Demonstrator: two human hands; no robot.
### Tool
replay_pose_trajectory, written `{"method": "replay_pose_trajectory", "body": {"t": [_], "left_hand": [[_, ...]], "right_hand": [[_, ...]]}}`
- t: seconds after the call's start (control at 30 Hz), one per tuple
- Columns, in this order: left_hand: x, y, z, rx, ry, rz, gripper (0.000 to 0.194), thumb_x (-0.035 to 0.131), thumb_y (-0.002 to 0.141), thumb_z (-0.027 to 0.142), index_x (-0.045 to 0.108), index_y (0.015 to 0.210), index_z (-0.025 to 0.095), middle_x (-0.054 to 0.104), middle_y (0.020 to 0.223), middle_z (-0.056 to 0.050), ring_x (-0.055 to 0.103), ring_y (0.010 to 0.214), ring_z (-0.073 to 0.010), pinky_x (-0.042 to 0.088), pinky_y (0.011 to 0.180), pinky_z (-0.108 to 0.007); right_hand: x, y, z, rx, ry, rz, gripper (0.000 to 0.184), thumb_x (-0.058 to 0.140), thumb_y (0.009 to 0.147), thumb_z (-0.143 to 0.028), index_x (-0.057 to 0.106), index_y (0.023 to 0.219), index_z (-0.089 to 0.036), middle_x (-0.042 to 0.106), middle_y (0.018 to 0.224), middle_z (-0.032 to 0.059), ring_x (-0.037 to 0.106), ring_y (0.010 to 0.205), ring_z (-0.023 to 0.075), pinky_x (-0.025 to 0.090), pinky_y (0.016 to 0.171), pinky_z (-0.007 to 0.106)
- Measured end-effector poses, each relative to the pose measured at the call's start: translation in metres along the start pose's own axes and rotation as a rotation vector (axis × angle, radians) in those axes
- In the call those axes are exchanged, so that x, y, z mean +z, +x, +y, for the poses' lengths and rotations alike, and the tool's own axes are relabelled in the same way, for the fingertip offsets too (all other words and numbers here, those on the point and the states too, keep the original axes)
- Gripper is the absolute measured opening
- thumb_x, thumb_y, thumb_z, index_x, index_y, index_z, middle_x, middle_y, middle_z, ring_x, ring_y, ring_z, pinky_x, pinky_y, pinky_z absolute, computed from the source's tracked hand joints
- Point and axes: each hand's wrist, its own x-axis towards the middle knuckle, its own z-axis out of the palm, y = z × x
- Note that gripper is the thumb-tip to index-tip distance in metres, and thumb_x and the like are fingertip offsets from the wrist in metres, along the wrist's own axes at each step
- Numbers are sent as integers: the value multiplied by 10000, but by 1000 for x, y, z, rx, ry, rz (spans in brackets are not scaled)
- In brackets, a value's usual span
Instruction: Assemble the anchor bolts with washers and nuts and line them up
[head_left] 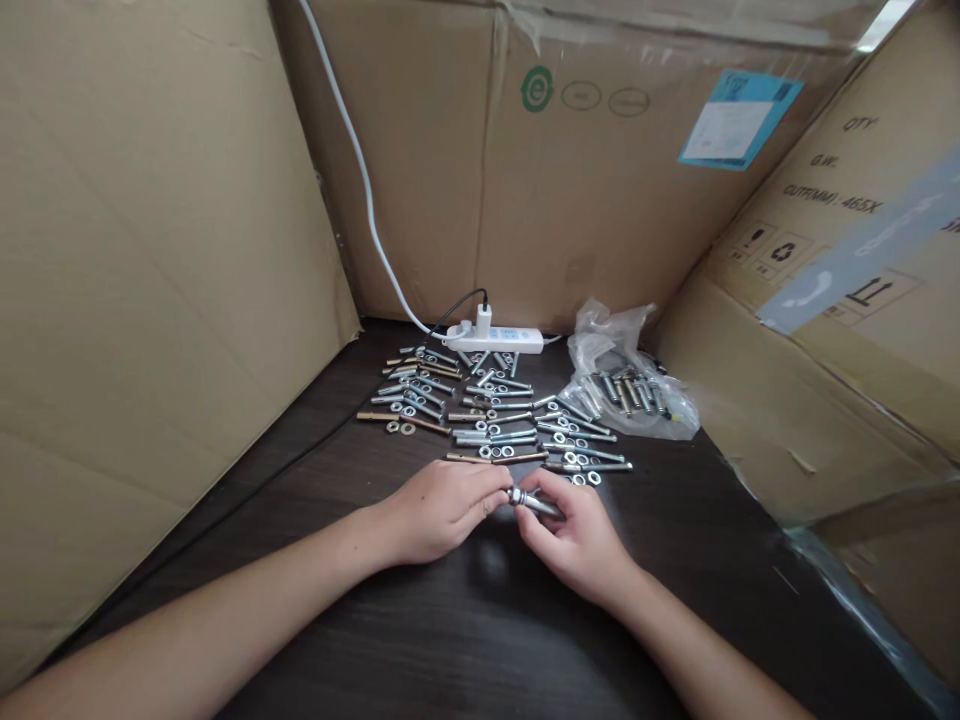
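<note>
A silver expansion bolt (537,503) with a nut and washer near its left end is held between both hands, just above the dark table. My right hand (581,540) is closed around its sleeve, thumb below and fingers over the top. At the nut end, the fingertips of my left hand (442,508) pinch together; they cover the bolt's tip. Just beyond the hands, rows of taken-apart bolts lie on the table, among them a brass-coloured bolt (480,458) and loose nuts, such as a hex nut (594,479).
A clear plastic bag (611,340) with several assembled bolts lies at the back right. A white power strip (517,341) with a plugged-in charger (484,320) sits at the back. A black cable (300,452) crosses the left side. Cardboard boxes (420,150) wall in the table.
</note>
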Motion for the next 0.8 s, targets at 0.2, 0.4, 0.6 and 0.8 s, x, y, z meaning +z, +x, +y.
{"method": "replay_pose_trajectory", "body": {"t": [0.2, 0.4, 0.6, 0.8], "left_hand": [[0, -2, 0, -22, 29, 32, 168, 362, 964, 248, 516, 929, 189, 576, 846, 2, 548, 768, -136, 412, 688, -243], [-1, -4, 0, 71, 15, 83, 239, 372, 954, 207, 478, 1164, 245, 529, 991, -22, 544, 823, -128, 431, 731, -236], [-1, -2, 0, 47, 2, 69, 201, 391, 952, 207, 524, 1102, 223, 564, 979, -21, 560, 838, -126, 430, 740, -221], [-1, -1, 2, 24, -70, 42, 188, 407, 946, 185, 515, 1098, 214, 620, 1041, -11, 586, 954, -135, 428, 836, -232]], "right_hand": [[-1, 0, -2, -16, 10, 5, 51, 524, 779, -207, 533, 750, -166, 440, 589, -49, 355, 502, 76, 293, 468, 182], [-1, 0, 0, -20, -12, 8, 51, 524, 785, -209, 537, 754, -170, 450, 601, -44, 379, 515, 82, 306, 480, 187], [-1, 0, 1, -17, -32, 3, 53, 524, 788, -211, 544, 765, -168, 456, 598, -45, 387, 510, 81, 313, 485, 187], [0, 0, 2, -13, -46, 4, 52, 529, 786, -209, 558, 777, -167, 471, 597, -44, 387, 508, 81, 313, 483, 184]]}}
